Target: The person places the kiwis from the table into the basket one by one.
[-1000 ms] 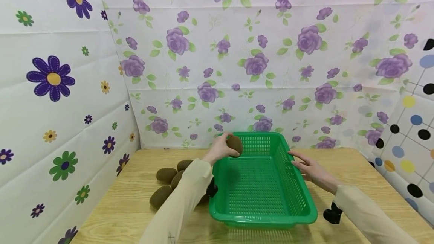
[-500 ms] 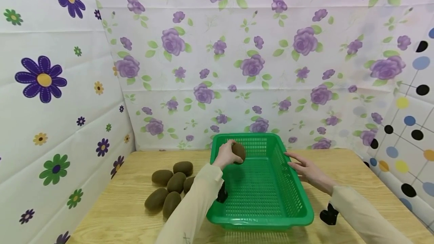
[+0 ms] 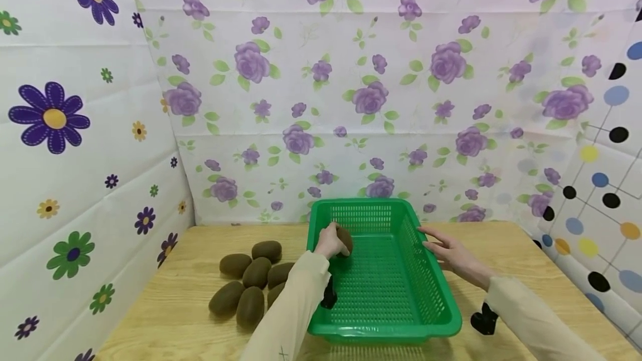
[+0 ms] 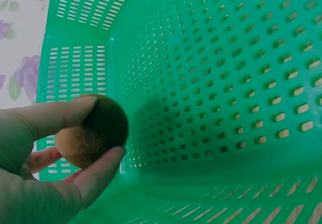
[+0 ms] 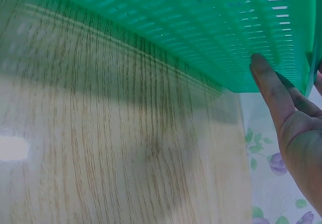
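Head view: well off to the left of the left hand [image 3: 331, 240], white cloth with purple and green daisies [image 3: 30, 188]. Closer in, on the pale wooden table [image 3: 165, 305], just left of that hand and its cream sleeve [image 3: 288, 302], several loose kiwis [image 3: 257, 272] lying close together, at least one partly covered by the sleeve. Pinched between curled fingers and thumb of the left hand, a single brown kiwi [image 3: 344, 241], low inside the green basket [image 3: 386, 331], near the left wall and toward the far end. Hard to tell whether touching the basket floor. In the left wrist view, slotted walls just beyond the fingertips and a dark shadow on the floor, to the right of the grip. Under the left wrist, a black device [image 3: 328, 294]. Beyond both hands, cloth with purple roses [image 3: 351, 144]. At the basket's right side, resting lightly there with fingers fairly straight and holding no kiwi, the right hand [image 3: 453, 255]. In the right wrist view, one finger laid along the outer wall. Further right of this hand, white cloth with coloured dots [image 3: 614, 233].
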A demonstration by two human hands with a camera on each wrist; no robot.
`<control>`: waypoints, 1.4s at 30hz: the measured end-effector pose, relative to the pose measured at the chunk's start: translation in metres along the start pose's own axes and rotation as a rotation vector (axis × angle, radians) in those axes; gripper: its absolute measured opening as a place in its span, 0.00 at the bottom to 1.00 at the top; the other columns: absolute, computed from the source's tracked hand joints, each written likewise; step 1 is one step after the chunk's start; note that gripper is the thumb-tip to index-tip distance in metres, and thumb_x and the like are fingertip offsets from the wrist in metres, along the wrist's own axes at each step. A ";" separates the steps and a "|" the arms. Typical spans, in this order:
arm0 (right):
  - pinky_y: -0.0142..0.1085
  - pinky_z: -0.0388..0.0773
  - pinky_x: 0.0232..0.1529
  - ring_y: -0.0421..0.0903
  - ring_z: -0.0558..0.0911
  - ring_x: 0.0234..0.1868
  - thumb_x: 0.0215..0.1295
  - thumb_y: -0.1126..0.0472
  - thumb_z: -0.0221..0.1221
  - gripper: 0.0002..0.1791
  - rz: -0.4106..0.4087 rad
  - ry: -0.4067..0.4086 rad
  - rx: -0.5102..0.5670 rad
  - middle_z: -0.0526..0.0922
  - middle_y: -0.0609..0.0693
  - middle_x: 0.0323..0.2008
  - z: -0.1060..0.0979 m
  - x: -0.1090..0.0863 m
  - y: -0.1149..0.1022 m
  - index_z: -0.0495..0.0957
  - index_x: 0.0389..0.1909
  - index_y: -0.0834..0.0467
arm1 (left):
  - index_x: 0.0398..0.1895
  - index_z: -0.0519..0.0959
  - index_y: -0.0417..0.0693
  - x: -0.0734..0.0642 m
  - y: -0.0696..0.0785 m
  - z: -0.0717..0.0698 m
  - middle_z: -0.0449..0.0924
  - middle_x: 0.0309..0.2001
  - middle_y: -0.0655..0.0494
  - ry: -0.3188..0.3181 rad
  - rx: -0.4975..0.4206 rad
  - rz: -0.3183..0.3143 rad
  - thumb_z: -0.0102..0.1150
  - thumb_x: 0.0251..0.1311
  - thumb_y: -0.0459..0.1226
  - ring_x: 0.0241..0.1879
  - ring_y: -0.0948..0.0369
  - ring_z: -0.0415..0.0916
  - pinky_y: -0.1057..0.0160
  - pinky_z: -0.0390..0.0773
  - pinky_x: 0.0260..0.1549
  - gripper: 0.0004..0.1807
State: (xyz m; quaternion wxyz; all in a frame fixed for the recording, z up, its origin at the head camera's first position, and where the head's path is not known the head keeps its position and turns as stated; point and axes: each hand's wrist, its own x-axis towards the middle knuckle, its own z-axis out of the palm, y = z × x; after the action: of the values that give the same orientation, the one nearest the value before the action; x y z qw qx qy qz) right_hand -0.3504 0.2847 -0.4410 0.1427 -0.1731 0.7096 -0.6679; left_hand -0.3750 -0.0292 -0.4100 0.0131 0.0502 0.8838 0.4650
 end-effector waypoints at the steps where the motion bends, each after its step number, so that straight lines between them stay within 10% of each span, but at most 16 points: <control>1: 0.51 0.71 0.45 0.60 0.71 0.52 0.71 0.60 0.44 0.31 -0.006 -0.003 -0.005 0.56 0.70 0.61 0.000 0.000 0.000 0.44 0.70 0.57 | 0.57 0.64 0.33 0.000 -0.001 0.000 0.61 0.51 0.32 0.001 -0.008 -0.004 0.68 0.37 0.20 0.48 0.40 0.64 0.51 0.77 0.26 0.38; 16: 0.50 0.70 0.46 0.61 0.69 0.53 0.70 0.59 0.46 0.32 -0.006 -0.017 -0.016 0.50 0.71 0.63 0.006 0.001 -0.002 0.43 0.70 0.57 | 0.55 0.67 0.36 0.024 -0.025 0.009 0.63 0.50 0.33 -0.080 0.060 -0.082 0.71 0.31 0.19 0.44 0.41 0.68 0.56 0.76 0.17 0.40; 24: 0.50 0.71 0.46 0.61 0.69 0.53 0.70 0.58 0.46 0.33 0.002 -0.023 -0.028 0.52 0.71 0.62 0.007 0.000 -0.003 0.43 0.70 0.57 | 0.54 0.67 0.35 -0.004 -0.009 -0.002 0.66 0.49 0.35 -0.183 0.051 -0.075 0.67 0.37 0.18 0.42 0.42 0.70 0.52 0.77 0.25 0.35; 34: 0.50 0.70 0.46 0.61 0.69 0.53 0.71 0.59 0.45 0.32 -0.001 -0.026 -0.044 0.52 0.71 0.62 0.006 0.000 -0.003 0.43 0.70 0.58 | 0.58 0.67 0.37 -0.003 -0.002 -0.001 0.65 0.56 0.39 -0.139 0.236 0.000 0.72 0.35 0.24 0.56 0.44 0.60 0.51 0.69 0.46 0.40; 42: 0.51 0.71 0.45 0.60 0.71 0.51 0.70 0.60 0.45 0.32 -0.002 -0.014 -0.028 0.60 0.70 0.58 0.003 -0.002 -0.005 0.44 0.70 0.59 | 0.61 0.64 0.36 -0.005 0.025 -0.010 0.62 0.59 0.40 -0.159 0.104 0.091 0.72 0.36 0.25 0.58 0.44 0.58 0.49 0.68 0.47 0.42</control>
State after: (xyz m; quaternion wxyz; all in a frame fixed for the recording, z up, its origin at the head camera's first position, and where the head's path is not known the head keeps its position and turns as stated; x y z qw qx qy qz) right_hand -0.3475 0.2826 -0.4360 0.1447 -0.1804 0.7178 -0.6568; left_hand -0.3685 -0.0240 -0.3835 0.0596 0.1276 0.8996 0.4133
